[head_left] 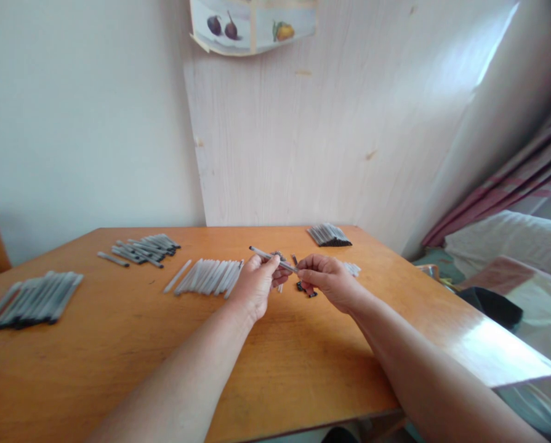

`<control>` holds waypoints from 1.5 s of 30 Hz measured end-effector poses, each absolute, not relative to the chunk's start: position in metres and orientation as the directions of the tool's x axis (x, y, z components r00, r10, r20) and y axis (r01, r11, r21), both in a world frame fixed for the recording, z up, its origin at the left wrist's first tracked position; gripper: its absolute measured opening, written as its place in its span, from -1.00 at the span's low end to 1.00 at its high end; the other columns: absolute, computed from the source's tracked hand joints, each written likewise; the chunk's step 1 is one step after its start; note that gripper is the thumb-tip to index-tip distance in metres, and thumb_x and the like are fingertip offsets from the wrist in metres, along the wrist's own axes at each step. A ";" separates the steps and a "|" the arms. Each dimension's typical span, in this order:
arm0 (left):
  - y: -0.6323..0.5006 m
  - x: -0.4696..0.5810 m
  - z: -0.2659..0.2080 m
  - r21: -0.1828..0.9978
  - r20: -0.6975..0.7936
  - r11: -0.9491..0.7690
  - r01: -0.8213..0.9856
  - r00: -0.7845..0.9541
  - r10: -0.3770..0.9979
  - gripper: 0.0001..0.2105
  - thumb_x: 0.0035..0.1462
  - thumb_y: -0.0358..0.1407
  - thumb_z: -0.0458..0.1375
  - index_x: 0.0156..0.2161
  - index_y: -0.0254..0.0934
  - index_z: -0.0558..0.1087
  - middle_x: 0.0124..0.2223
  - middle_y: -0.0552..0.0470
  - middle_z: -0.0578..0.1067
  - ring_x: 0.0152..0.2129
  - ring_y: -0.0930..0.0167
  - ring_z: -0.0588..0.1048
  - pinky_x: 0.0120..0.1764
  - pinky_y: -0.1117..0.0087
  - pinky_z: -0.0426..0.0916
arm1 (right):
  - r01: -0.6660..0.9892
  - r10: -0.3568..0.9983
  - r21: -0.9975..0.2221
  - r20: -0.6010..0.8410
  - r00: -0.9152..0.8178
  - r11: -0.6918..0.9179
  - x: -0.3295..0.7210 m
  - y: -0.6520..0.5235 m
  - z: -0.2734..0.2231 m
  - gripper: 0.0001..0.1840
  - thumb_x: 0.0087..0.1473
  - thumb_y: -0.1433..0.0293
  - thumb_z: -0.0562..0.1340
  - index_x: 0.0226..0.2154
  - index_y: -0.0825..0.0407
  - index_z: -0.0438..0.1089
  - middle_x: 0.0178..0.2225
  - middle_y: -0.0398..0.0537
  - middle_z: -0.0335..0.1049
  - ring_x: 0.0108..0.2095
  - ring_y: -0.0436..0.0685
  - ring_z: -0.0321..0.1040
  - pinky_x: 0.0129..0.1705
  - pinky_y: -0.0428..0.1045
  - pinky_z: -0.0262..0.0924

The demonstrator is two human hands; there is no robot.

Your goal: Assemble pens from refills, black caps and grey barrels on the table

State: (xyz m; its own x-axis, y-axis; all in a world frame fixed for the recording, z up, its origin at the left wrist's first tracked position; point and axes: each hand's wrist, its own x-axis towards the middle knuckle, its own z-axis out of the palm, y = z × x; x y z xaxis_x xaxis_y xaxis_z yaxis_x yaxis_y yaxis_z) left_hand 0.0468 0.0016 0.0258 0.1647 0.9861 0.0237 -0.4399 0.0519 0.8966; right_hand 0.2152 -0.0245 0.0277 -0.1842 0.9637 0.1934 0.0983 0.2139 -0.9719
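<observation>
Above the middle of the table, my left hand is closed round a translucent pen with a dark end pointing up and left. The fingertips of my right hand pinch at the pen's other, lower right end. What exactly sits between those right fingertips is too small to make out. Just below my hands, small black pieces lie on the table. To the left of my left hand is a row of white, frosted pen barrels. Partly behind my right hand lies a small bunch of pale pieces.
The wooden table meets the wall. A neat stack of black-ended pens lies at the back right. Loose pens are heaped at the back left, with another group at the far left. A dark container stands beyond the right edge.
</observation>
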 end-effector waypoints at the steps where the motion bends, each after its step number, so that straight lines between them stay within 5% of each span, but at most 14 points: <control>1: 0.001 0.047 0.026 0.894 0.022 0.053 -0.445 0.161 0.987 -0.84 0.08 -0.29 0.21 -0.28 -0.31 0.34 -0.33 -0.09 0.57 -0.47 0.43 0.55 -0.34 0.39 0.43 | 0.101 0.963 -0.970 0.199 -0.182 0.219 0.214 -0.025 0.028 -0.79 0.01 0.27 0.28 -0.34 0.07 0.34 -0.54 -0.15 0.35 -0.58 -0.05 0.23 -0.50 -0.08 0.13; 24: -0.001 0.053 0.024 0.865 0.012 0.060 -0.498 0.140 0.990 -0.83 0.09 -0.31 0.21 -0.26 -0.29 0.32 -0.30 -0.08 0.56 -0.41 0.41 0.56 -0.34 0.39 0.44 | 0.115 0.979 -0.975 0.183 -0.086 0.192 0.211 -0.027 0.030 -0.78 -0.02 0.27 0.29 -0.36 0.07 0.34 -0.50 -0.07 0.43 -0.55 0.00 0.35 -0.47 -0.06 0.22; 39: 0.001 0.048 0.027 0.878 0.032 0.051 -0.477 0.164 0.986 -0.83 0.08 -0.30 0.22 -0.27 -0.30 0.33 -0.30 -0.10 0.57 -0.39 0.39 0.56 -0.32 0.37 0.44 | 0.026 0.972 -0.985 0.164 -0.169 0.171 0.211 -0.026 0.035 -0.73 -0.03 0.24 0.30 -0.33 0.08 0.36 -0.48 -0.06 0.44 -0.50 0.01 0.37 -0.40 -0.04 0.27; 45: 0.003 0.047 0.026 0.897 0.060 0.001 -0.441 0.125 0.990 -0.79 0.04 -0.25 0.24 -0.28 -0.29 0.33 -0.31 -0.10 0.57 -0.41 0.38 0.56 -0.31 0.36 0.42 | 0.125 0.976 -0.970 0.214 0.035 0.208 0.218 -0.018 0.034 -0.74 0.00 0.20 0.25 -0.36 0.06 0.38 -0.49 -0.07 0.41 -0.48 0.02 0.34 -0.46 -0.07 0.23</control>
State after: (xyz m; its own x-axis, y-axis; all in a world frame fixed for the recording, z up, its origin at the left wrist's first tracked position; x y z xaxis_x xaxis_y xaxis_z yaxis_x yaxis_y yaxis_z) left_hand 0.0466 0.0026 0.0260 0.1254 0.9903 0.0602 -0.4415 0.0014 0.8973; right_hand 0.2182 -0.0182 0.0335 0.0352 0.9763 0.2135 0.1254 0.2077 -0.9701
